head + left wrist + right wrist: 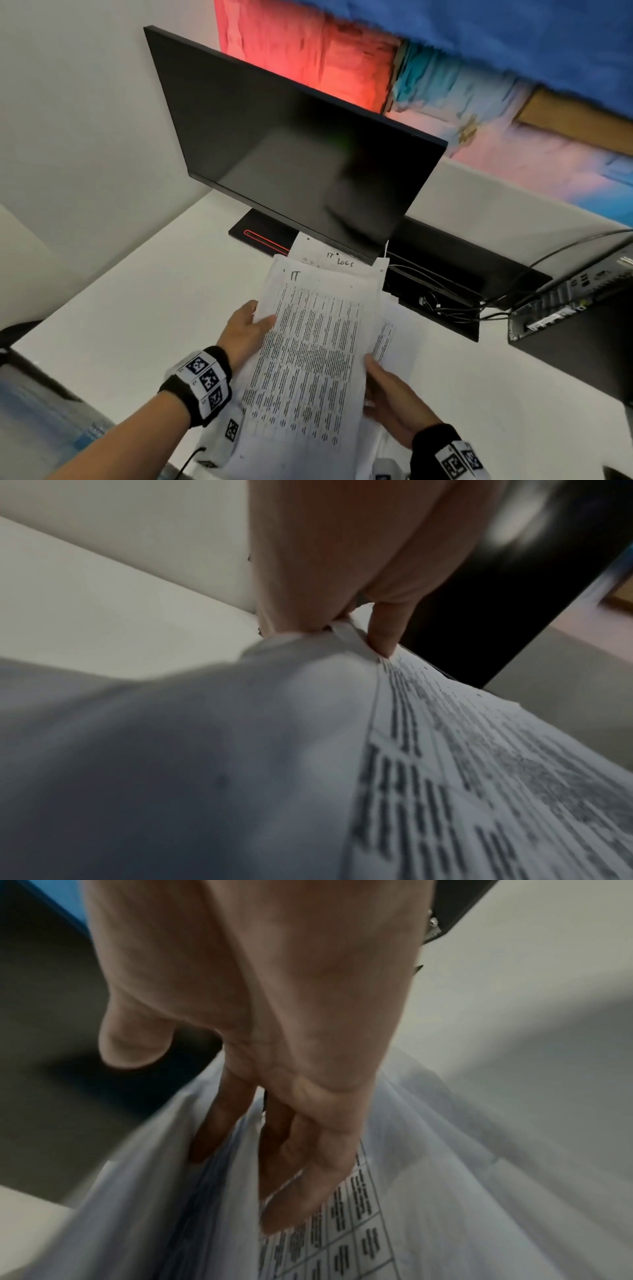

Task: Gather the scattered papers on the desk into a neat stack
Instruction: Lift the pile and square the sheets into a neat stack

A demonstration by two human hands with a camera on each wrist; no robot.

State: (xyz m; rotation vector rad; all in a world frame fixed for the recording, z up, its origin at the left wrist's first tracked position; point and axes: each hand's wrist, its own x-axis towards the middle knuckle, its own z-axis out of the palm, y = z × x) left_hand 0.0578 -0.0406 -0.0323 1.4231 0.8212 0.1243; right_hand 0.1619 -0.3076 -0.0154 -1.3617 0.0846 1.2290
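While both hands hold them, the papers [305, 346] hang above the counter [144, 308].
The left hand [245, 334] pinches the sheaf's left edge, thumb on top; the right hand [394, 401] grips its right edge, fingers slipped between sheets; the top page reads "IT"; a dark monitor [291, 147] stands behind, toward the counter's far edge.

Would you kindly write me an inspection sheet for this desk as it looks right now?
Surface: white desk, bare on the left.
Job's things: printed papers held up together, edges fanned and uneven; sheet marked IT LOGS pokes out behind.
Clutter: nothing seen.
Hands: left hand pinches the papers' left edge; right hand has fingers tucked between sheets on the right.
Cables: black cables run behind the monitor to a computer case.
Surroundings: dark monitor, white partition.
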